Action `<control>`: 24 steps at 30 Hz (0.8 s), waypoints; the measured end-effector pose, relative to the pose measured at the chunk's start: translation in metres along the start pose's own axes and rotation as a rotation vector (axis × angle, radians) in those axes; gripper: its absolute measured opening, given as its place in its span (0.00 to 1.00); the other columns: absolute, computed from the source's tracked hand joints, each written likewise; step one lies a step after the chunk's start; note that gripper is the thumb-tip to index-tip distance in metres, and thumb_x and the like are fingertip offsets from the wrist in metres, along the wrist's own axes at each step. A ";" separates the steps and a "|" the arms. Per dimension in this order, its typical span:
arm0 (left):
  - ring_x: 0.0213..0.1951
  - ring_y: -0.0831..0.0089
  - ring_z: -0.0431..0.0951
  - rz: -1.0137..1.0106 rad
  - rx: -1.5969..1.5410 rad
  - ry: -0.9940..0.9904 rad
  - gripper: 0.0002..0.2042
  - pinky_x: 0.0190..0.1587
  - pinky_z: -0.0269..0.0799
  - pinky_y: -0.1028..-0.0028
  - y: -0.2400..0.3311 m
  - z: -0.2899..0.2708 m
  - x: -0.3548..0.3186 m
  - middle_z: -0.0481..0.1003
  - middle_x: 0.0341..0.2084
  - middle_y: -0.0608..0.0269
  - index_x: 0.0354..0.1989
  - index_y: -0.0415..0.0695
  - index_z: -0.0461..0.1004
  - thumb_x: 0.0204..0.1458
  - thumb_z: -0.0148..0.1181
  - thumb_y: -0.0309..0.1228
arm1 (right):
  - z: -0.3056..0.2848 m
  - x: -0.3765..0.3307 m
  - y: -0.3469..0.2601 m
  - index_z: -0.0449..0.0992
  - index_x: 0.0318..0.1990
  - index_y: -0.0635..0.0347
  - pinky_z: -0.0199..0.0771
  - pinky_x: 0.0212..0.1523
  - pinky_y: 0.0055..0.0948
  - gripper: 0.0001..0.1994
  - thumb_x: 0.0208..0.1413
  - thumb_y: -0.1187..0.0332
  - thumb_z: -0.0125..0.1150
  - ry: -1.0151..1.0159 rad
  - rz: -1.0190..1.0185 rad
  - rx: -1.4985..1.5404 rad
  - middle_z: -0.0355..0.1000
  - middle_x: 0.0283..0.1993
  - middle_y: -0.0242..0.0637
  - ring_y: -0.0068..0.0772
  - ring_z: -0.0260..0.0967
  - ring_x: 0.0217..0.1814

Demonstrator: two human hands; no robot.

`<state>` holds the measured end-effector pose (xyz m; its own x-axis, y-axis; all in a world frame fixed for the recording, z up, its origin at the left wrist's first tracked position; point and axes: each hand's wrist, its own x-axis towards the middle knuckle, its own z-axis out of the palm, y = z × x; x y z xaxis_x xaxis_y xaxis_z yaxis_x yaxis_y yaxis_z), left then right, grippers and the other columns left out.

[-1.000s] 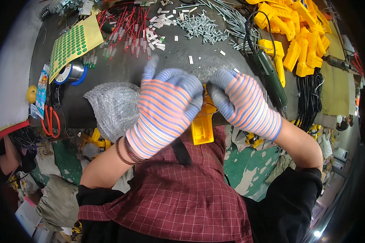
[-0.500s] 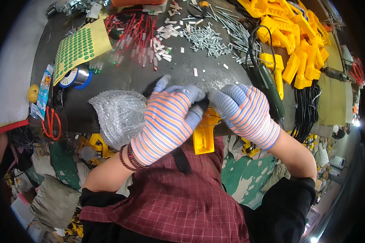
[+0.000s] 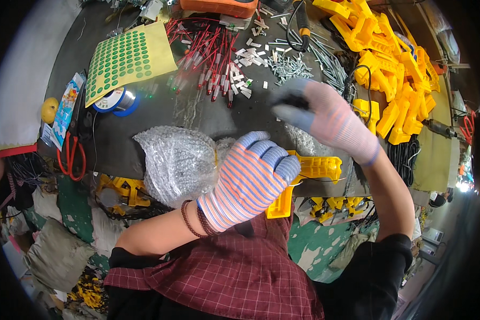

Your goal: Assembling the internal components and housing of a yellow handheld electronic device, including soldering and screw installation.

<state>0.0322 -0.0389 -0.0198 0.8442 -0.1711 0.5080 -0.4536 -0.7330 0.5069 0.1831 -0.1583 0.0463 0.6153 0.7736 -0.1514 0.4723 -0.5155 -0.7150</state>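
My left hand (image 3: 248,181), in a striped work glove, grips a yellow pistol-shaped plastic housing (image 3: 312,170) at the near edge of the dark workbench (image 3: 197,114). My right hand (image 3: 322,114), gloved the same way and blurred by motion, is stretched out over the bench toward a pile of silver screws (image 3: 290,66). Whether its fingers hold anything is unclear. A bundle of bubble wrap (image 3: 176,160) lies just left of my left hand.
Red-wired small parts (image 3: 210,50) and white connectors (image 3: 248,53) lie mid-bench. A heap of yellow housings (image 3: 394,58) fills the right. A yellow sheet of green dot stickers (image 3: 128,56), a solder spool (image 3: 117,100) and red-handled scissors (image 3: 72,157) are at the left.
My right hand has left the yellow housing and reached forward over the bench toward the screws. My left hand still holds the housing at the bench edge.
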 end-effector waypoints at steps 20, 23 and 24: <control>0.36 0.52 0.78 -0.219 -0.112 0.044 0.10 0.53 0.69 0.53 -0.002 -0.007 0.007 0.78 0.29 0.54 0.33 0.43 0.77 0.43 0.66 0.31 | -0.013 -0.079 -0.040 0.79 0.39 0.67 0.73 0.41 0.20 0.06 0.54 0.74 0.65 0.296 0.233 0.535 0.77 0.35 0.31 0.16 0.72 0.38; 0.36 0.55 0.78 -0.297 -0.111 -0.019 0.07 0.54 0.66 0.53 0.001 -0.009 0.005 0.78 0.27 0.57 0.34 0.47 0.76 0.50 0.62 0.36 | -0.003 -0.106 -0.028 0.81 0.35 0.66 0.75 0.41 0.21 0.05 0.52 0.76 0.68 0.329 0.199 0.573 0.79 0.35 0.34 0.20 0.75 0.37; 0.35 0.55 0.79 -0.346 -0.183 -0.022 0.07 0.53 0.67 0.54 0.001 -0.008 0.005 0.78 0.25 0.58 0.34 0.47 0.77 0.50 0.63 0.35 | 0.001 -0.109 -0.025 0.81 0.36 0.66 0.75 0.41 0.21 0.05 0.52 0.76 0.68 0.319 0.227 0.608 0.79 0.34 0.34 0.20 0.75 0.36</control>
<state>0.0342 -0.0350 -0.0111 0.9612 0.0495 0.2712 -0.1833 -0.6204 0.7626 0.1039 -0.2297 0.0797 0.8549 0.4785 -0.2006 -0.0667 -0.2822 -0.9570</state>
